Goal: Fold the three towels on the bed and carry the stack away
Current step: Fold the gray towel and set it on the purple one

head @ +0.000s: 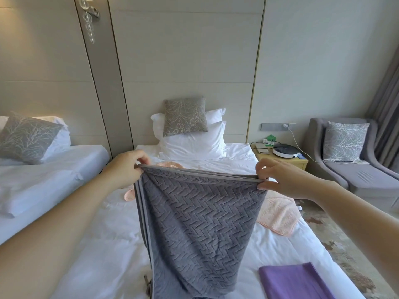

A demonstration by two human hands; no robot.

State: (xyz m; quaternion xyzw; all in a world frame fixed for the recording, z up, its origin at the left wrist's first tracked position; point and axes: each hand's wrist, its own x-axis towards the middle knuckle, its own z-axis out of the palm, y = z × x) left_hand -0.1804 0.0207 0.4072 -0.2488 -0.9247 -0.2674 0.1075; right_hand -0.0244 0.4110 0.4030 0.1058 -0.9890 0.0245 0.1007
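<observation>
Left hand (127, 167) and right hand (280, 180) each pinch a top corner of the grey towel (194, 223), doubled over, hanging upright above the bed (108, 244). Pink towel (278, 214) lies unfolded behind it. Purple towel (295, 281) lies folded flat near right.
</observation>
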